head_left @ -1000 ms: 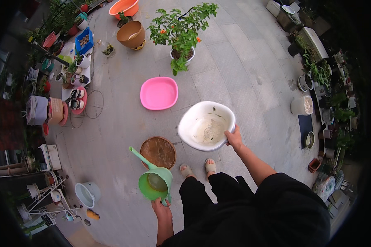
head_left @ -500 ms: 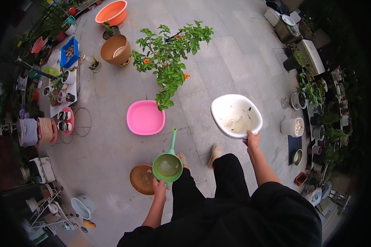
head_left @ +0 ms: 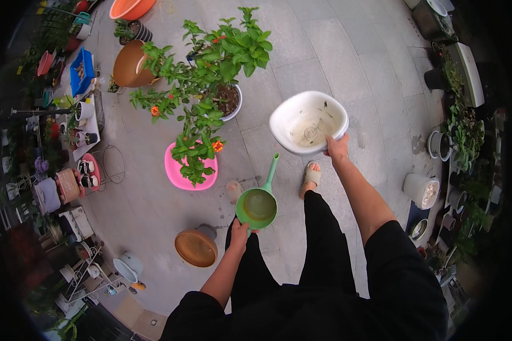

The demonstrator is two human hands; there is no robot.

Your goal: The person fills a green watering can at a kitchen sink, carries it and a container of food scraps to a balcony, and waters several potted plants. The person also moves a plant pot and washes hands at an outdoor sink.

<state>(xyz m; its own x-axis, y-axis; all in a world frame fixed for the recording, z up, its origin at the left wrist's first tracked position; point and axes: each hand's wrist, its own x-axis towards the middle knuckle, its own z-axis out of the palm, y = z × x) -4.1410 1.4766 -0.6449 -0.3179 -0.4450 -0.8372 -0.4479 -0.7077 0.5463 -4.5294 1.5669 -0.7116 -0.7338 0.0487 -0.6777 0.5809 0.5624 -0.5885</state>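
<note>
My left hand [head_left: 240,234] grips a green watering ladle [head_left: 270,209] by its near rim. Murky water lies in its bowl, and its long spout points away from me. At the right, my right hand [head_left: 337,149] is closed on the near right edge of a white plastic basin [head_left: 284,116], held above the floor and tilted toward me. Dark bits and a little cloudy residue show inside it. Ahead stands a potted shrub [head_left: 205,108] with orange flowers, its white pot [head_left: 238,105] partly showing. Some of its leaves hide part of a pink basin [head_left: 173,173] on the floor.
A brown planter [head_left: 194,250] stands by my left leg. A larger brown pot [head_left: 125,63] and an orange tub [head_left: 129,8] are at the far left. Potted plants and a white bucket [head_left: 421,190] line the right side. A wire hoop [head_left: 115,163] lies on the left paving.
I have stepped forward, and the shrub now looks nearer, with its pot in view. Both hands still hold the ladle and the white basin, which have moved closer together in the picture.
</note>
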